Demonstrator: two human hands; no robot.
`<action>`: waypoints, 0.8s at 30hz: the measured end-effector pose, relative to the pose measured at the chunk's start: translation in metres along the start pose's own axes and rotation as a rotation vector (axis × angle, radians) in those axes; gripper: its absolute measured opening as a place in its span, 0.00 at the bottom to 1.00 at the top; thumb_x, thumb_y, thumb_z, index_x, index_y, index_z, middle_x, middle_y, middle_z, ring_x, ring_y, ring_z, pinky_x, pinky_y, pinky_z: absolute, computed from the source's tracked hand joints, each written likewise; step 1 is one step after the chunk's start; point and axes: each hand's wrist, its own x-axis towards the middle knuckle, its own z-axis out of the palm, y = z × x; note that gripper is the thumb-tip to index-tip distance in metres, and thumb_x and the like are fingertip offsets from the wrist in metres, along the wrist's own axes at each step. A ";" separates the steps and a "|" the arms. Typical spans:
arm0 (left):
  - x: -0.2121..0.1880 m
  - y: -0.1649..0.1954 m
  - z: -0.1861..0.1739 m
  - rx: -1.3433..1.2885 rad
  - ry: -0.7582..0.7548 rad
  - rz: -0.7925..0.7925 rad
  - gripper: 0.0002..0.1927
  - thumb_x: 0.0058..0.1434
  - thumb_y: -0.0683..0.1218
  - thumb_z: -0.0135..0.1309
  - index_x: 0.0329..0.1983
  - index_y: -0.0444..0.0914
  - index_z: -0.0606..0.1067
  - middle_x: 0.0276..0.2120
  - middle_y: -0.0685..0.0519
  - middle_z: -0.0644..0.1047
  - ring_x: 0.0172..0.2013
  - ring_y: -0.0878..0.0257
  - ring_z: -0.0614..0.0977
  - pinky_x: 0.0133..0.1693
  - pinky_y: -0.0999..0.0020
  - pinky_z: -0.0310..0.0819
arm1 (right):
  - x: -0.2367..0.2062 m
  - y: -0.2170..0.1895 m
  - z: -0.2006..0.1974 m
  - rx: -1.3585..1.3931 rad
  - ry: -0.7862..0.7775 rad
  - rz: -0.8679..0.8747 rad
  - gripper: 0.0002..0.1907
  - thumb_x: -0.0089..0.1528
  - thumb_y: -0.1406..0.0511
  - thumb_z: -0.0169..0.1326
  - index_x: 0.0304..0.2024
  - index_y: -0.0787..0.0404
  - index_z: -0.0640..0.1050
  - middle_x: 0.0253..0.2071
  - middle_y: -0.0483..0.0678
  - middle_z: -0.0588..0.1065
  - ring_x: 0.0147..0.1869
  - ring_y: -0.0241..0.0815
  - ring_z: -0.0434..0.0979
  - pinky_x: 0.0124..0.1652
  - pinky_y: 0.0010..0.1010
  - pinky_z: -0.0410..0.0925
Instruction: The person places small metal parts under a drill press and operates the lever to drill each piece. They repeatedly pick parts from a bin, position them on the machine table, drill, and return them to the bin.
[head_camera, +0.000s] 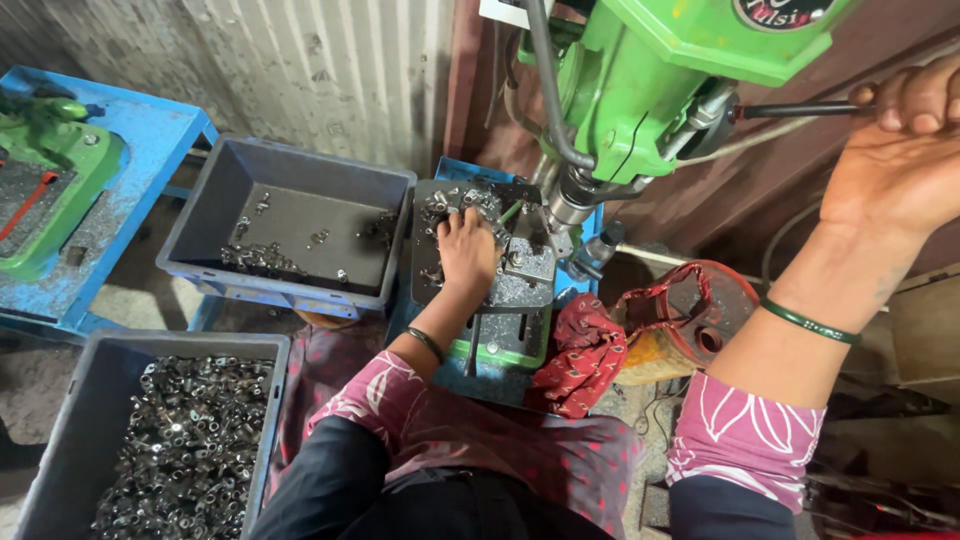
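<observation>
- The right hand (895, 150) has its grip closed around the black lever (800, 110) of the green drill (650, 80), high at the right.
- The left hand (468, 250) lies on the drill plate (520, 285), fingers bent over small metal parts (440, 205) near the spindle (570, 200); whether the grip holds one cannot be told.
- A grey bin (285, 220) with few parts stands left of the plate.
- A nearer bin (150, 430) is full of parts.
- A red cloth (585, 350) lies right of the plate.

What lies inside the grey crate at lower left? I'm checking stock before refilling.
The grey crate holds a dense heap of small shiny metal parts, piled across most of its floor. The heap hides the bottom beneath it, and the crate's near end is cut off by the frame.
</observation>
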 end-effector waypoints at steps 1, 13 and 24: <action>-0.001 -0.001 0.001 -0.020 0.022 0.007 0.24 0.50 0.56 0.66 0.44 0.37 0.81 0.46 0.50 0.74 0.53 0.49 0.73 0.54 0.52 0.63 | 0.000 0.000 0.000 0.001 0.002 -0.001 0.19 0.78 0.60 0.36 0.31 0.56 0.57 0.28 0.43 0.54 0.32 0.36 0.53 0.47 0.28 0.58; -0.017 0.002 -0.032 -0.993 0.130 0.093 0.18 0.53 0.42 0.66 0.46 0.41 0.74 0.39 0.48 0.79 0.42 0.49 0.83 0.45 0.56 0.78 | -0.004 0.003 0.003 0.014 0.018 -0.014 0.20 0.77 0.56 0.37 0.31 0.57 0.58 0.28 0.44 0.55 0.32 0.37 0.54 0.46 0.29 0.59; -0.010 0.032 -0.035 -0.677 0.213 0.267 0.21 0.54 0.42 0.65 0.50 0.38 0.73 0.44 0.46 0.78 0.48 0.44 0.79 0.50 0.53 0.72 | -0.006 0.000 0.016 0.027 0.029 -0.034 0.22 0.76 0.53 0.38 0.31 0.57 0.58 0.27 0.45 0.57 0.31 0.38 0.56 0.46 0.31 0.60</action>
